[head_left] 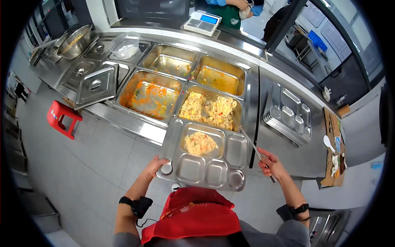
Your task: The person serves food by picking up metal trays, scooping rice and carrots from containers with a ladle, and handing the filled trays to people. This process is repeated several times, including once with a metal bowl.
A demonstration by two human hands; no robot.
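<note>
My left hand (pixel 157 165) grips the left edge of a steel compartment tray (pixel 210 158), its thumb on top. A mound of fried rice (pixel 200 143) lies in the tray's large upper compartment; the other compartments hold no food. In my right hand (pixel 271 164) is the handle of a long metal serving spoon (pixel 258 151). The spoon's far end reaches toward the right rim of the fried rice pan (pixel 210 108), and its bowl is hidden or too small to make out. The tray overlaps the pan's near edge in view.
Left of the rice is a pan with carrot shreds (pixel 150 94). Behind stand two nearly emptied pans, one with yellowish liquid (pixel 220 76). Stacked compartment trays (pixel 288 113) sit at right. A tilted lid (pixel 97 85), red stool (pixel 64 118) and scale (pixel 202 22) are around. Another person stands behind the counter.
</note>
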